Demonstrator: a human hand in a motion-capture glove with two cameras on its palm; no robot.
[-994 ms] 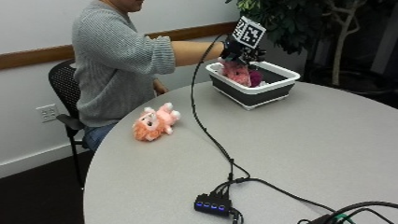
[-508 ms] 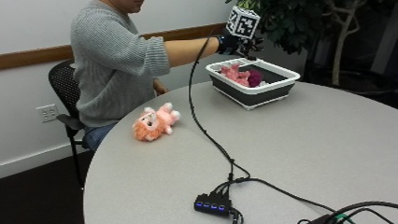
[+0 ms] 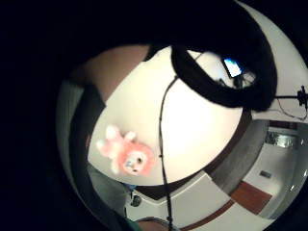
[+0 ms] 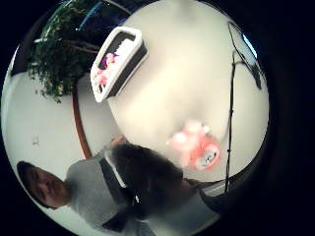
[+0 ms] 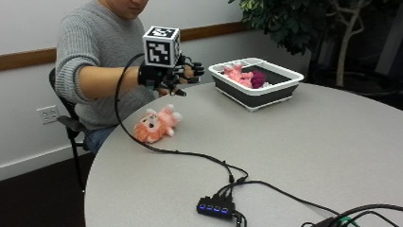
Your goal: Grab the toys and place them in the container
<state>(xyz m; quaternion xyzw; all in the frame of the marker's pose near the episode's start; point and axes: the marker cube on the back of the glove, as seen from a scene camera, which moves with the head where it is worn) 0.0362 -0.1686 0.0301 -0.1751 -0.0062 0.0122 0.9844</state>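
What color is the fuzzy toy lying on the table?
The plush toy is orange-pink with a paler face; the outside view shows it best.

A round grey table [image 5: 327, 156] carried everything. Near its left edge, close to the seated person, lay an orange-pink plush toy [image 5: 155, 125] on its side, also visible on the pale tabletop in both palm views [image 3: 126, 156] [image 4: 197, 146]. At the far side stood a container [image 5: 255, 85] with a white rim and dark walls, holding pink and dark red toys; it stood well apart from the plush toy. A black cable [image 5: 189, 156] ran across the surface from beside the plush toy to a small black hub with blue lights [image 5: 216, 208] at the near edge, and more cables [image 5: 353, 213] lay at the near right.
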